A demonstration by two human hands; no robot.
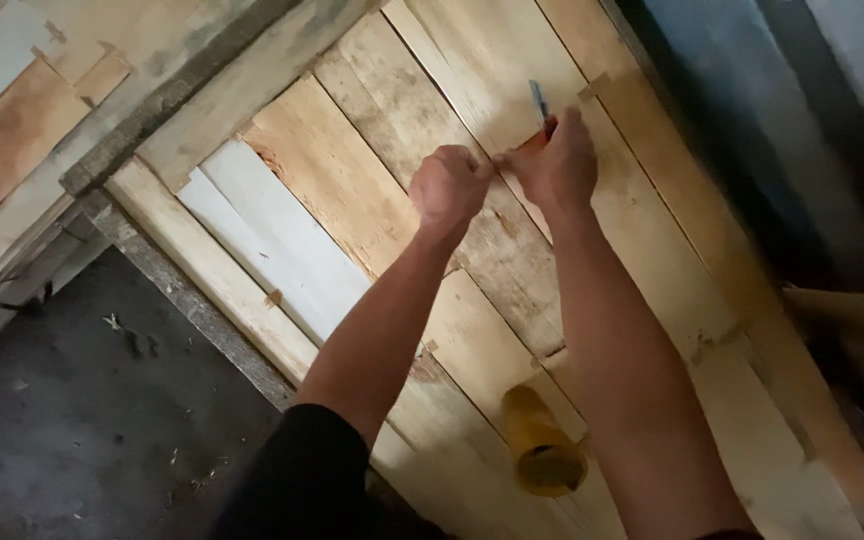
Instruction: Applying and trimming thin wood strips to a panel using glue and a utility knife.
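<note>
Right hand [559, 165] is clenched round a utility knife [541, 112], red handle buried in the fist and the blade poking up, clear of the skin. Left hand [447, 187] pinches shut on something thin drawn between the two fists, probably tape, too blurred to call. Both work over the wooden plank panel [352, 190]. Nearer the person, a yellowish tape roll [544, 443] lies on the boards between the forearms, out of the way. Grey floor [92, 420] lies left.

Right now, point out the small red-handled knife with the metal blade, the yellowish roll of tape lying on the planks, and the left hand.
small red-handled knife [540, 103], head view, on its metal blade.
yellowish roll of tape [542, 440], head view, on its curved side.
left hand [447, 188], head view, on the back of the fist.
</note>
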